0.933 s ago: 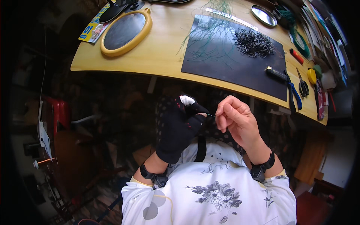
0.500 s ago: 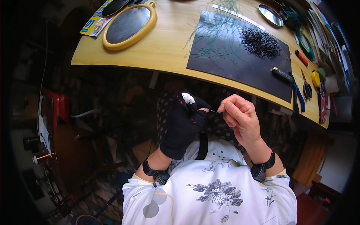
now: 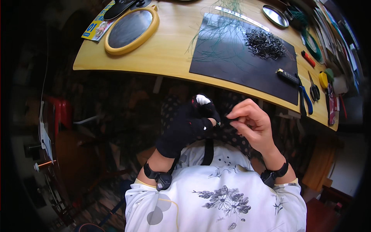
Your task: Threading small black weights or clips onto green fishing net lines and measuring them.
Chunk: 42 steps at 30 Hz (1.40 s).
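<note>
My left hand point(image 3: 183, 125), in a black glove with a bare thumb tip and a white patch at one finger, is closed above my lap. A tiny piece of thin green line point(image 3: 218, 124) shows at its thumb tip; the rest is hidden in the glove. Just to the right, my right hand point(image 3: 255, 125) is bare, its thumb and forefinger parted and the other fingers curled. I see nothing between them. Beyond both hands, fine green strands point(image 3: 220, 36) and a heap of small thin black pieces point(image 3: 266, 44) lie on a dark mat point(image 3: 232, 73).
The wooden table point(image 3: 116, 63) edge runs just beyond my hands. On it are a yellow-framed mirror point(image 3: 131, 33), a ruler point(image 3: 243, 18), a round metal tin point(image 3: 275, 16), a black cutter point(image 3: 288, 76), blue-handled pliers point(image 3: 305, 98), scissors point(image 3: 313, 89) and a green coil point(image 3: 312, 46).
My right thumb and forefinger have come apart from the green line they pinched. My left hand has turned slightly, and the stretch of line between the hands no longer shows.
</note>
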Each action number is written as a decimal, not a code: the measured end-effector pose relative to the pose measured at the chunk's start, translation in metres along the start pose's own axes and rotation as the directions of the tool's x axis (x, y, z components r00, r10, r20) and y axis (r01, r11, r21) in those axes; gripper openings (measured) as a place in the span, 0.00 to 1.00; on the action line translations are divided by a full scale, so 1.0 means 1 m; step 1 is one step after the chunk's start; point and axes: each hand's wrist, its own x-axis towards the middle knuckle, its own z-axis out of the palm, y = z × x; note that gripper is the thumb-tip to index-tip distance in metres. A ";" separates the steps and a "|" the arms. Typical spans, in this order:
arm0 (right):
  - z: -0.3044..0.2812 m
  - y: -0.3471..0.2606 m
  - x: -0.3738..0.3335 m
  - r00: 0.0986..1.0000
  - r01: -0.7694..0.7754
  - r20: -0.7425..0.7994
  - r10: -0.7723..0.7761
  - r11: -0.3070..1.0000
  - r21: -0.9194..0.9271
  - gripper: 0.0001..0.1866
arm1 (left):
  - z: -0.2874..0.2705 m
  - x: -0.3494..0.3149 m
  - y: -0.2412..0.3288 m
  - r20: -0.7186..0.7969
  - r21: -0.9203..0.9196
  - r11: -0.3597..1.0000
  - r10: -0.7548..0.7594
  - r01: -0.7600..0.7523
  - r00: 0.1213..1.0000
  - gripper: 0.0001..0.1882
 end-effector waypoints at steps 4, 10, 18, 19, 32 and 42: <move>0.004 -0.011 0.015 0.980 0.168 0.131 -0.150 0.977 -0.134 0.14 | 0.006 -0.001 -0.001 0.039 -0.041 0.997 -0.066 0.068 0.997 0.17; 0.006 -0.012 0.020 0.969 0.200 0.188 -0.163 0.959 -0.200 0.11 | 0.004 0.001 -0.012 0.063 -0.067 0.992 -0.099 0.103 0.993 0.12; 0.002 -0.007 0.017 0.977 0.207 0.035 -0.212 0.883 -0.421 0.08 | -0.010 -0.005 -0.032 0.281 0.343 0.939 -0.080 -0.022 0.956 0.12; 0.002 -0.005 0.017 0.979 0.192 0.023 -0.201 0.884 -0.426 0.08 | -0.009 -0.005 -0.035 0.271 0.432 0.880 0.085 -0.200 0.959 0.13; 0.010 -0.001 0.017 0.964 0.241 0.031 -0.263 0.823 -0.515 0.08 | 0.023 -0.003 -0.005 -0.289 0.469 0.883 0.146 0.007 0.946 0.12; 0.005 -0.002 0.015 0.991 0.130 0.016 -0.131 0.942 -0.311 0.07 | 0.018 -0.002 -0.021 -0.181 0.144 0.989 0.036 -0.010 0.983 0.07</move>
